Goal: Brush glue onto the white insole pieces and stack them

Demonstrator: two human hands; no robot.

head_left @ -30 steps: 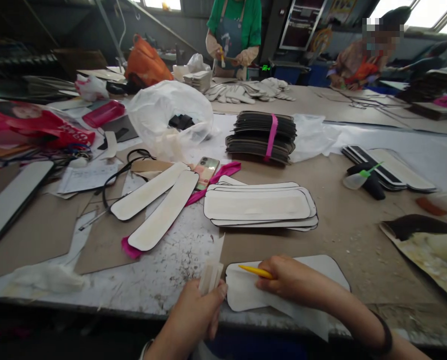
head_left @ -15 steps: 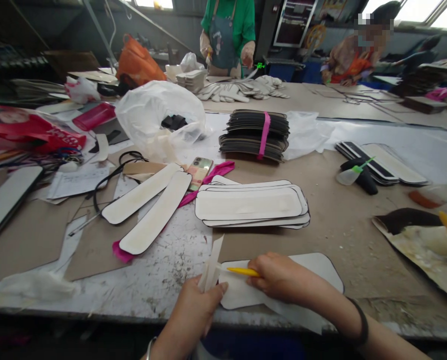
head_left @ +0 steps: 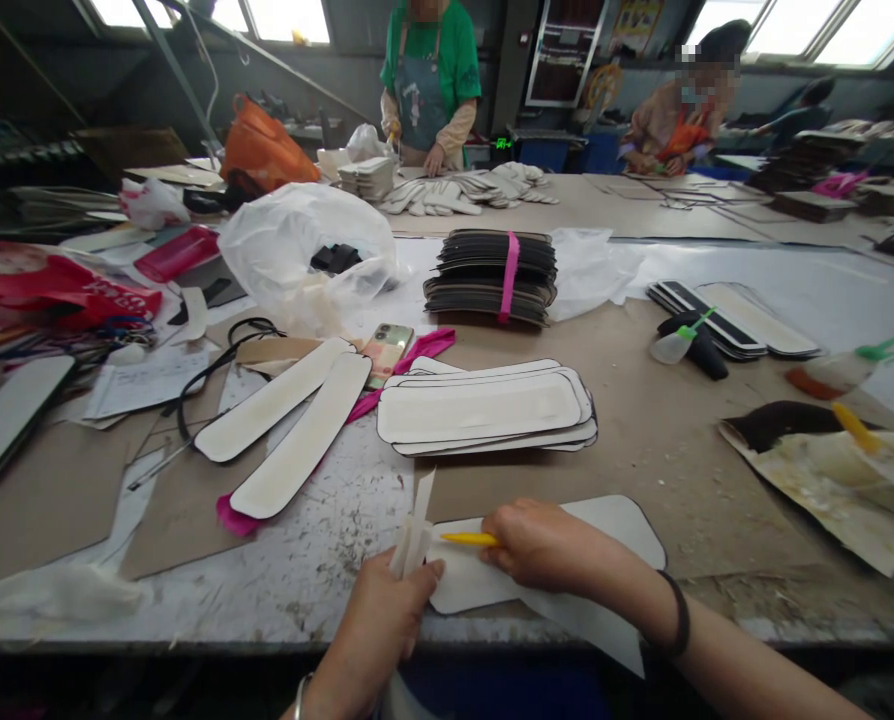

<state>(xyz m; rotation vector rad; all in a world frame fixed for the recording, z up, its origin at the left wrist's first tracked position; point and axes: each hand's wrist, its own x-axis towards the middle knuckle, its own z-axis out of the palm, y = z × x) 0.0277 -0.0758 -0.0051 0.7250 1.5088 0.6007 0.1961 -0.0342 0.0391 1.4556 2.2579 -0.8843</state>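
Observation:
My left hand (head_left: 383, 620) is closed around a small bunch of white paper strips (head_left: 415, 525) that stick up from it at the table's near edge. My right hand (head_left: 548, 545) grips a yellow stick (head_left: 466, 539), its tip pointing left towards the strips. Under my right hand lies a white panel with a black edge (head_left: 612, 520), flat on the table. A stack of similar white panels (head_left: 484, 410) lies just beyond it.
Two long white panels (head_left: 289, 425) lie to the left by a phone (head_left: 387, 345) and a pink ribbon. A banded black stack (head_left: 492, 275), a plastic bag (head_left: 304, 250) and squeeze bottles (head_left: 676, 343) sit farther off. Two other people work at the far side.
The view has tilted and drifted a little, so everything sits further left in frame. My hands hold the same strips and yellow stick, the stick's tip now closer to the strips.

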